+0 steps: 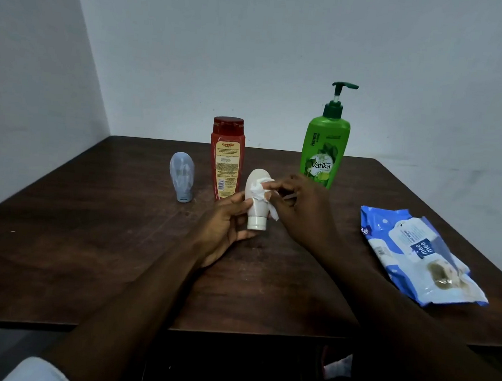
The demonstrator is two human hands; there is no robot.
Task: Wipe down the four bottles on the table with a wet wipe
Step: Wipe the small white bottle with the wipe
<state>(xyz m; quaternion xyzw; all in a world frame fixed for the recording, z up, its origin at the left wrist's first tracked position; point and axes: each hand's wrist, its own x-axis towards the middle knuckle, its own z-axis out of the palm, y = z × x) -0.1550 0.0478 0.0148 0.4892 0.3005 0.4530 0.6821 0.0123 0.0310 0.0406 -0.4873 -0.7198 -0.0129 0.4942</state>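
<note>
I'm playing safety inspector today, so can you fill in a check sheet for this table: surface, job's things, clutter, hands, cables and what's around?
Surface: dark wooden table.
Job's things: white bottle in hand, cap at the bottom; wipe against it; red bottle, green pump bottle and grey bottle standing behind; wipe pack lying at the right.
Clutter: nothing seen.
Hands: left hand grips the white bottle; right hand pinches the wipe on it.
Cables: nothing seen.
Surroundings: pale wall; something pale under the table, too dim to tell.
</note>
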